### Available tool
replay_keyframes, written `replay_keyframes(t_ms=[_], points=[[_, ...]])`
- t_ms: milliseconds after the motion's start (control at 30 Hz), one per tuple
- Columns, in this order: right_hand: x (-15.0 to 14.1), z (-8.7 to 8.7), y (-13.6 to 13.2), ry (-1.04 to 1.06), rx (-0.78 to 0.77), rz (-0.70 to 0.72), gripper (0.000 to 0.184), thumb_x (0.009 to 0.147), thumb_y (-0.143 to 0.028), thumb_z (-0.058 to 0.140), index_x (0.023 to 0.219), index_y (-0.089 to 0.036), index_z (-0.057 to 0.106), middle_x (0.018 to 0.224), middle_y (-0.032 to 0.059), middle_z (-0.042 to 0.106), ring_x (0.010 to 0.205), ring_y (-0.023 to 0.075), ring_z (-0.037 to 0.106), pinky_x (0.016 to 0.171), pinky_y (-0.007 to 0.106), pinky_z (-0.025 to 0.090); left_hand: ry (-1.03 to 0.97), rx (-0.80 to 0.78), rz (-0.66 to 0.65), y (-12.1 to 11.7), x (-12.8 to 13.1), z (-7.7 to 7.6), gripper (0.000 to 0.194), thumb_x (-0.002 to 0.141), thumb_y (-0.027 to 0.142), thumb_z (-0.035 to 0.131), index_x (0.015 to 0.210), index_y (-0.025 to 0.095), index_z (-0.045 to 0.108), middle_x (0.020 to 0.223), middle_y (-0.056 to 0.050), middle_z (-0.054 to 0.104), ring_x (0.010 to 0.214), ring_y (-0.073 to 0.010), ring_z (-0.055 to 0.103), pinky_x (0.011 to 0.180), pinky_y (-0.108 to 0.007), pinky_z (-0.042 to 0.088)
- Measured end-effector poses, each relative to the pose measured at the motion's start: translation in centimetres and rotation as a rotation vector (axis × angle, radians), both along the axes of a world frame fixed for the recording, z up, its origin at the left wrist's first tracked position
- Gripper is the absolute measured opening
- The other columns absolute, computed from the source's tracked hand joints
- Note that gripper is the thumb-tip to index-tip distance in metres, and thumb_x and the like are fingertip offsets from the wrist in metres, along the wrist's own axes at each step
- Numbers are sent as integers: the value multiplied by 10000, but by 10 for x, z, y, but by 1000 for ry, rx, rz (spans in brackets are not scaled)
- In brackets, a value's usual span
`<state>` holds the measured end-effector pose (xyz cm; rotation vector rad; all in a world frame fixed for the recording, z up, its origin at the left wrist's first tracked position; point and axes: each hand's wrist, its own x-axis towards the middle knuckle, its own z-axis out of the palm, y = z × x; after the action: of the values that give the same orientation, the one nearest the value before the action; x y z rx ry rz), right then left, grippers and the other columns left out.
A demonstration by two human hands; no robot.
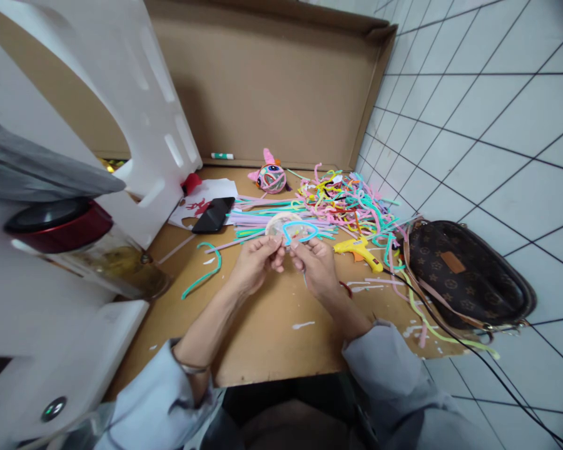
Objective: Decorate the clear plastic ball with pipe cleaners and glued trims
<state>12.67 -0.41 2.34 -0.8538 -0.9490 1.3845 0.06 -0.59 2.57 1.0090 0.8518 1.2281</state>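
Observation:
A bright blue pipe cleaner (304, 224), bent into a rounded loop, stands up between my fingertips above the table. My left hand (256, 262) pinches one end of it, fingers closed. The other end sits between the thumb and fingers of my right hand (318, 265), also closed. Just behind the loop is a pale round rimmed piece (273, 226), partly covered by my fingers; whether I touch it I cannot tell. Straight pipe cleaners (258, 220) in lilac, green and pink lie beyond my hands. A yellow glue gun (363, 252) rests to the right.
A tangled heap of coloured pipe cleaners (347, 203) lies at back right, near a pink animal-like craft figure (271, 178). A phone (214, 214) and a bent green pipe cleaner (211, 272) are left. A brown handbag (469, 275) and glass bottle (122, 269) flank the table.

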Motion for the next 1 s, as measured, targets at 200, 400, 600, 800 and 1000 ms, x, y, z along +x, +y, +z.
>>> replay_keyframes(t_ms=[200, 400, 600, 800, 1000], points=[[4, 4, 0, 69, -47, 107, 349, 525, -432, 805, 624, -180, 584, 493, -64, 563, 352, 37, 397, 353, 187, 244, -71, -79, -114, -1, -2, 5, 446, 533, 454, 904, 654, 128, 624, 647, 2, 640, 456, -33, 491, 434, -157, 455], [5, 5, 0, 92, -87, 163, 376, 498, -422, 842, 615, -176, 583, 494, -66, 560, 362, 36, 412, 358, 178, 252, -104, -73, -112, -1, -2, 2, 434, 542, 424, 912, 695, 127, 635, 632, 16, 641, 459, -21, 491, 441, -136, 442], [4, -1, 0, 32, -33, 146, 342, 555, -437, 804, 605, -177, 587, 495, -50, 573, 371, 49, 424, 360, 188, 273, -38, -34, -52, 0, 1, 3, 493, 503, 499, 908, 666, 140, 612, 582, 19, 636, 425, -40, 498, 439, -167, 432], [0, -6, -4, -141, 121, -2, 282, 650, -421, 731, 627, -182, 585, 477, -44, 560, 395, 62, 440, 402, 201, 324, 80, 80, 13, 1, 1, -2, 473, 589, 553, 846, 649, 146, 612, 500, 13, 598, 429, -99, 559, 453, -208, 443], [0, -10, -4, -226, 167, -58, 210, 673, -378, 686, 675, -191, 590, 499, -46, 558, 413, 76, 460, 417, 212, 357, 146, 113, 75, 2, 2, -2, 460, 591, 540, 844, 648, 150, 607, 495, 23, 590, 424, -94, 550, 480, -215, 457]])
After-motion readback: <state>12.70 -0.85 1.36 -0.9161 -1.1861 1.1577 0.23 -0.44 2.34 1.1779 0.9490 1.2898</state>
